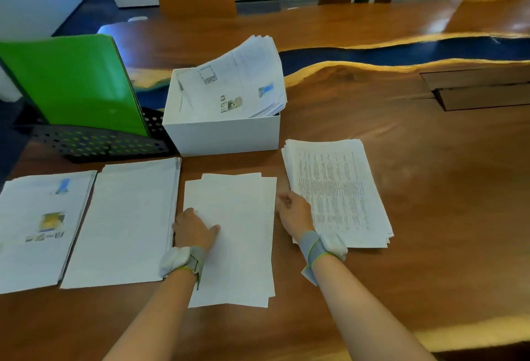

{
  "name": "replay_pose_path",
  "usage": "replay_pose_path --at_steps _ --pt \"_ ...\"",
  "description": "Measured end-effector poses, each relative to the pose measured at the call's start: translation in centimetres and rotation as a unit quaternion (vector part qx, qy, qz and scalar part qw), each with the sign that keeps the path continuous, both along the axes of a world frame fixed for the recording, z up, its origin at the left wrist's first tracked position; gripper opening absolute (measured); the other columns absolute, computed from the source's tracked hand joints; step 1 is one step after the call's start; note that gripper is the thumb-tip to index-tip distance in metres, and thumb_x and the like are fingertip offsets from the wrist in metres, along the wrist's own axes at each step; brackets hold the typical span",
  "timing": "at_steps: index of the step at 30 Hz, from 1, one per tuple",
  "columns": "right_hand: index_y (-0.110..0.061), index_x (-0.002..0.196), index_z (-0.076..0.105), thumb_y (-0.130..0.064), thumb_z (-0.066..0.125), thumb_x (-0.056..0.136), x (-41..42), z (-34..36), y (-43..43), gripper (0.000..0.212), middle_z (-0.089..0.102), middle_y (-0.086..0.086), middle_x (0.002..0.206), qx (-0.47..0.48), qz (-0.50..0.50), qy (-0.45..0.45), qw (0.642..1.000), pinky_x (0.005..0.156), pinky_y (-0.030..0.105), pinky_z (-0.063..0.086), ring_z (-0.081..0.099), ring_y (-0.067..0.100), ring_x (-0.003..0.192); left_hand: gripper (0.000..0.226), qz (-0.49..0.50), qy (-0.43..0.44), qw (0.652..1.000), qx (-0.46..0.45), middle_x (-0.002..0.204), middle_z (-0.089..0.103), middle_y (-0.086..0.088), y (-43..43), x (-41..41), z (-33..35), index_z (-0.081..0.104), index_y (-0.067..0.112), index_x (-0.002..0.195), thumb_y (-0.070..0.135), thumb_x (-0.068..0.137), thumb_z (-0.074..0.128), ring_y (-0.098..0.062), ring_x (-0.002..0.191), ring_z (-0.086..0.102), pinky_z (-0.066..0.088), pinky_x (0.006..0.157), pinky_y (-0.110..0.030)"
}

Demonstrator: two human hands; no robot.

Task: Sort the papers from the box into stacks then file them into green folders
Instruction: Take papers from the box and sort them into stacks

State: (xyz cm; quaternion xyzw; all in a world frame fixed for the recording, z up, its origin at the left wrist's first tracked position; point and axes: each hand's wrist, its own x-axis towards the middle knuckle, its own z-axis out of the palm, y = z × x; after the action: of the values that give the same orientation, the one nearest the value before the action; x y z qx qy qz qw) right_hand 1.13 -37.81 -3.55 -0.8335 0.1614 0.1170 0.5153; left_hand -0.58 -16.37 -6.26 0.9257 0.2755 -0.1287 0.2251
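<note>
Blank stack (pixel 235 231), before white box (pixel 220 134), long axis pointing boxward: left hand (pixel 193 230) pinches its left edge; right hand (pixel 295 213), fingers curled against right edge, grip unclear.

Printed papers (pixel 238 82) are left tilted out of the open white box (pixel 220 134), green folders (pixel 71 82) are stood leaning to its left, and four stacks are laid flat in a near row: picture-printed stack (pixel 37 257), neat blank stack (pixel 126 223), uneven blank stack (pixel 241 246), text stack (pixel 341 188).
</note>
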Motion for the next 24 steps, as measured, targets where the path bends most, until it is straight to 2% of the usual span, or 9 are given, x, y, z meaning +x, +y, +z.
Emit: replay_pose_path --at_steps 3,5,8,11,13,16,18,21,24 --pt "-0.012 0.138 0.046 -0.017 0.05 0.096 -1.2 -0.9 1.7 0.042 0.054 0.009 0.128 -0.005 0.042 0.049 0.998 0.092 0.022 0.037 0.05 0.026 0.123 0.102 0.012 0.006 1.0 0.014 0.145 0.03 -0.02 -0.1 -0.5 0.1 0.022 0.005 0.144 0.042 0.069 0.08 -0.036 0.134 0.028 0.032 0.106 -0.043" --pt "-0.013 0.142 0.039 -0.017 0.05 0.097 -1.8 -1.3 2.6 0.047 0.043 0.008 0.144 -0.012 0.053 0.056 0.997 0.103 0.025 0.033 0.041 0.024 0.132 0.108 0.007 -0.003 1.0 0.001 0.143 0.031 -0.021 0.4 -0.8 0.1 0.021 0.005 0.144 0.041 0.065 0.084 -0.037 0.133 0.03 0.033 0.106 -0.043" --pt "-0.011 0.145 0.035 -0.015 0.048 0.097 -2.1 -1.4 2.9 0.05 0.036 0.008 0.15 -0.018 0.053 0.055 0.997 0.11 0.028 0.027 0.033 0.023 0.138 0.108 -0.023 0.007 1.0 -0.018 0.142 0.036 -0.019 0.9 -1.0 0.0 0.022 0.005 0.145 0.039 0.063 0.085 -0.035 0.132 0.033 0.032 0.107 -0.04" --pt "-0.008 0.144 0.035 -0.011 0.047 0.097 -2.0 -1.2 3.4 0.049 0.035 0.009 0.15 -0.02 0.054 0.046 0.997 0.113 0.029 0.025 0.032 0.023 0.139 0.096 0.002 -0.009 0.991 -0.136 0.131 0.052 -0.017 1.8 -1.4 0.1 0.033 0.002 0.14 0.022 0.064 0.087 -0.033 0.121 0.049 0.041 0.101 -0.036" --pt "-0.008 0.144 0.035 -0.008 0.046 0.097 -1.8 -1.3 3.2 0.048 0.035 0.01 0.15 0.003 0.032 0.047 0.998 0.114 0.03 0.025 0.032 0.024 0.139 0.074 -0.012 -0.029 0.986 -0.164 0.122 0.059 -0.018 2.0 -1.7 0.2 0.048 -0.002 0.129 0.014 0.066 0.085 -0.032 0.11 0.057 0.047 0.091 -0.034" --pt "-0.007 0.14 0.039 -0.004 0.048 0.095 -1.9 -1.3 3.3 0.046 0.043 0.011 0.142 0.037 -0.007 0.043 0.998 0.11 0.031 0.032 0.039 0.027 0.134 0.042 -0.007 -0.073 0.972 -0.223 0.114 0.063 -0.016 2.2 -2.1 0.0 0.06 -0.003 0.113 0.01 0.077 0.076 -0.027 0.1 0.059 0.049 0.086 -0.032" --pt "-0.007 0.138 0.039 -0.003 0.053 0.092 -1.9 -1.2 3.7 0.048 0.049 0.011 0.136 0.053 -0.048 0.026 0.997 0.104 0.029 0.037 0.046 0.028 0.128 0.023 0.021 -0.097 0.96 -0.261 0.097 0.065 -0.01 2.5 -2.3 0.4 0.065 0.005 0.095 0.014 0.078 0.076 -0.02 0.084 0.056 0.044 0.072 -0.024" --pt "-0.014 0.146 0.03 -0.006 0.058 0.09 -1.8 -0.9 4.3 0.063 0.044 0.005 0.142 0.068 -0.087 0.012 0.994 0.112 0.037 0.034 0.043 0.024 0.131 0.025 0.058 -0.125 0.951 -0.277 0.073 0.058 -0.008 3.7 -1.9 1.2 0.06 0.009 0.07 0.022 0.072 0.082 -0.021 0.069 0.049 0.04 0.061 -0.029" --pt "-0.005 0.127 0.051 -0.007 0.057 0.092 -1.5 -1.1 4.9 0.036 0.057 0.014 0.13 0.101 -0.108 0.033 0.988 0.101 0.038 0.045 0.056 0.028 0.115 0.034 0.088 -0.144 0.939 -0.3 0.077 0.063 -0.01 5.6 -1.4 2.3 0.067 0.0 0.079 0.028 0.069 0.084 -0.02 0.069 0.052 0.049 0.067 -0.035"
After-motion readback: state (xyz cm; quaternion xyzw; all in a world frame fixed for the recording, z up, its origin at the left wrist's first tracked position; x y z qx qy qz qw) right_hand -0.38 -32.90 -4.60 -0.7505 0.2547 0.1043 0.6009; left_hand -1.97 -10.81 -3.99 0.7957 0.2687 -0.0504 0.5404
